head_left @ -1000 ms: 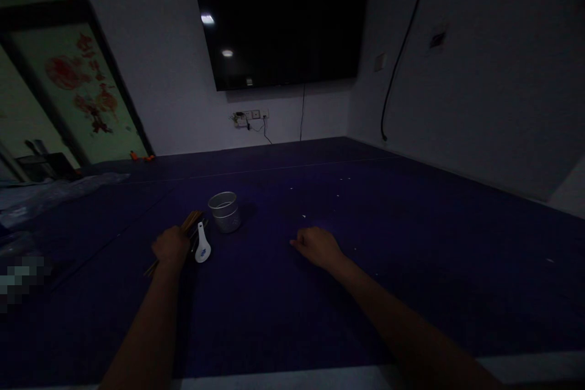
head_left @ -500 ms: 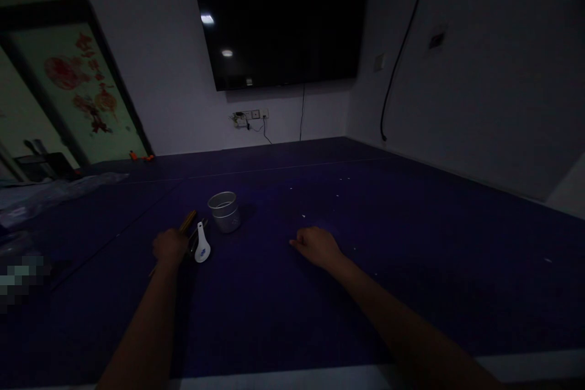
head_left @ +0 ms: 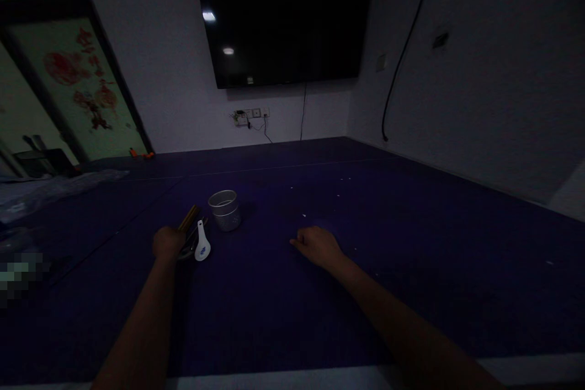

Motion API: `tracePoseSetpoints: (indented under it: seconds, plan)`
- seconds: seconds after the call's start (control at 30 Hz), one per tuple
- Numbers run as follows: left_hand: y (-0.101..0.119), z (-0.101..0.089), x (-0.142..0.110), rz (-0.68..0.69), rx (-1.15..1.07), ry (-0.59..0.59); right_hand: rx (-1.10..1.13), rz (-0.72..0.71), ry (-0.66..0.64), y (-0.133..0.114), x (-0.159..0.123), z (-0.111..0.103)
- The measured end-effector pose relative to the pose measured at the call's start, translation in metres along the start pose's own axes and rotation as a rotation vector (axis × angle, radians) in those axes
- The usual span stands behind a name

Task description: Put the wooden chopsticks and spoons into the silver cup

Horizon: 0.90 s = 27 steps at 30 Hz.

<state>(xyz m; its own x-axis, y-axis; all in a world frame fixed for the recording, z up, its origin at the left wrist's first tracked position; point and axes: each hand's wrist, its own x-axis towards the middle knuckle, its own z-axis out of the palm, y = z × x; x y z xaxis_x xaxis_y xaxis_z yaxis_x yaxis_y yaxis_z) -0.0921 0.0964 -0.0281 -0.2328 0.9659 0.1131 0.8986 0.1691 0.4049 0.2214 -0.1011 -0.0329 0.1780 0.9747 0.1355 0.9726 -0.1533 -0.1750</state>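
Observation:
My left hand (head_left: 168, 242) is closed around a bundle of yellowish-brown chopsticks (head_left: 189, 218), whose ends stick out past the fingers. Just right of it lies a white spoon (head_left: 202, 247) with a blue mark in its bowl. Dark metal utensils (head_left: 188, 250) lie partly hidden between hand and spoon; their kind is hard to make out in the dim light. Behind the spoon an open-topped silver metal cup (head_left: 225, 213) stands upright. My right hand (head_left: 317, 245) rests on the purple surface (head_left: 274, 304) with curled fingers and nothing visible in them, apart from any object.
Small white scraps (head_left: 304, 215) are scattered beyond and right of my right hand. Crumpled clear plastic (head_left: 59, 192) lies at the left. A television (head_left: 287, 21) hangs on the back wall above sockets (head_left: 251, 114), and a black cable (head_left: 402, 61) runs down the right wall.
My left hand has shifted slightly, and more of the chopsticks and the dark utensils beside it now shows. My right hand, the spoon and the cup stay in place.

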Motion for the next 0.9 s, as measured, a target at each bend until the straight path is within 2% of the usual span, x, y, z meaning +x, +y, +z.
tracePoseSetpoints:
  seconds: [0.1, 0.5, 0.9]
  plan:
    - [0.008, -0.008, -0.007, -0.044, 0.012, -0.091, 0.004, 0.003, -0.015, 0.000, 0.001, 0.000]
    - [0.015, -0.010, -0.017, -0.062, 0.030, -0.126, 0.006, -0.001, -0.001, 0.000, 0.001, 0.001]
    - [0.016, -0.010, -0.025, -0.017, 0.072, -0.092, 0.020, -0.004, 0.013, 0.000, 0.000, 0.001]
